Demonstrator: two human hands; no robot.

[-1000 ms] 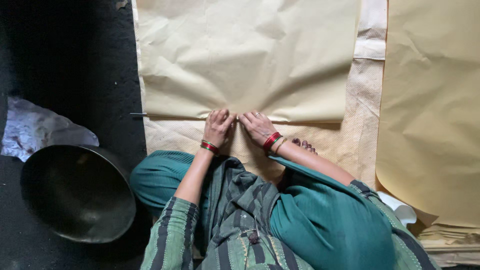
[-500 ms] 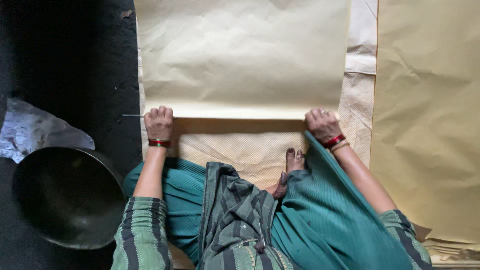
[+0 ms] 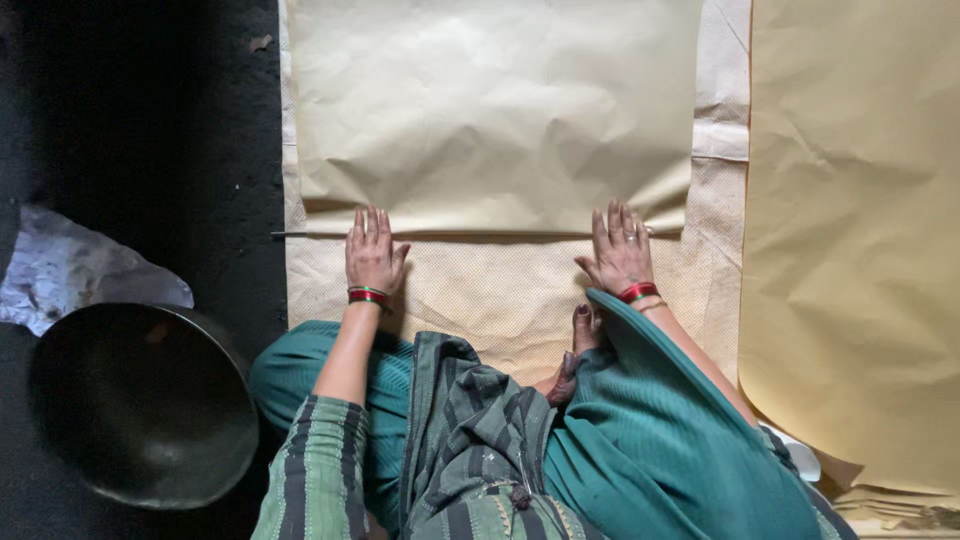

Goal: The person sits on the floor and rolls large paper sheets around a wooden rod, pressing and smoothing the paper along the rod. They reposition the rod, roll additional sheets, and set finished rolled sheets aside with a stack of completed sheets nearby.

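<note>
So both hands were flat on the near edge of a big tan paper sheet [image 3: 495, 110], which filled the upper middle of the frame. The left hand [image 3: 372, 255] sat near the sheet's left corner, the right hand [image 3: 622, 252] near its right corner, fingers stretched forward and lying close together, palms down. Nothing pinched or gripped, just pressing.

That folded near edge ran left to right across the frame, and a thin stick or rod [image 3: 300, 234] seemed to run along it, poking out past the left end. So the long axis was crosswise to the arms, with the sheet stretching away from the fingertips toward the top of the frame. Neither hand looked clearly nearer; they were spaced about evenly along the edge.

Under the sheet lay a pale dotted mat [image 3: 480, 295], and to the right a second tan sheet [image 3: 850, 250] ran off the frame. In the lower left sat a dark round metal bowl [image 3: 140, 400] with a crumpled silvery wrapper [image 3: 70, 270] just above it on the dark floor [image 3: 150, 120].

Hard to tell: how far the rod continued under the fold, whether the sheet was one layer or doubled, and what the pile at the lower right corner was. A foot's toes [image 3: 583, 328] peeked out beside the right wrist.
</note>
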